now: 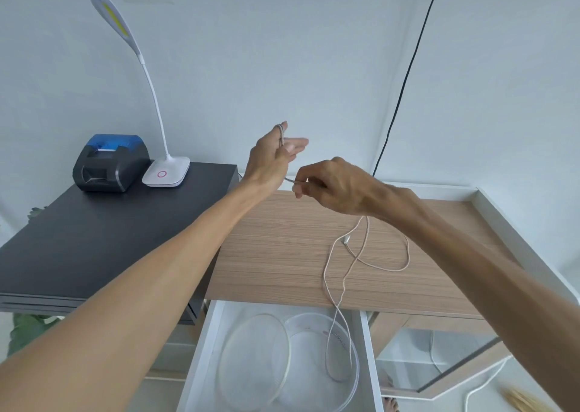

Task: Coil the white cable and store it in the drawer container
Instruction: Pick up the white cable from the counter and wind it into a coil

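Observation:
My left hand [272, 157] is raised above the wooden desk [282, 255] with the white cable [335, 273] looped over its index finger and thumb. A little lower and to the right, my right hand [332, 185] pinches the same cable between thumb and fingers. From there the cable drops onto the desk, makes loose loops, and hangs over the front edge into the open white drawer [201, 358]. In the drawer sits a clear round container [320, 389] with its clear lid [254, 364] lying beside it on the left; the cable's lowest loop dangles over the container.
A dark side table [94, 248] on the left carries a small black and blue printer [110, 164] and a white gooseneck lamp [166, 173]. A black cord [405, 79] runs down the wall. The desk has a raised white rim [508, 220] on the right.

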